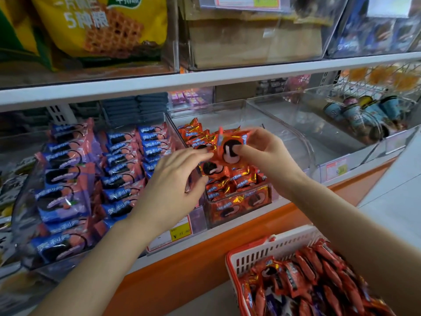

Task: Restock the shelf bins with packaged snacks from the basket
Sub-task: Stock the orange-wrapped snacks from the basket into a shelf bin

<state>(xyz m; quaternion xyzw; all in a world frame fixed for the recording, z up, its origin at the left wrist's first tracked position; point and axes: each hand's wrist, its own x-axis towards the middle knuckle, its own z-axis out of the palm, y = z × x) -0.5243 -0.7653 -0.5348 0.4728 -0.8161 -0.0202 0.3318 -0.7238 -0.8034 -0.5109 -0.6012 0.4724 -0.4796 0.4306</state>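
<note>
Restocking is running roughly midway: right hand (268, 151) is pinching an orange pack (230, 147) over the part-filled bin (198, 216), left hand (175, 185) is steadying binned packs with straight fingers, and the basket (273, 245) at 5 o'clock is holding plenty more.

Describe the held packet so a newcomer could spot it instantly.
On the orange-fronted shelf, find the middle clear bin filled with orange cookie packets. Just above that pile, the right hand pinches one packet. Unlike its neighbours, it is lifted off the pile, facing the camera, cookie picture showing.
</note>
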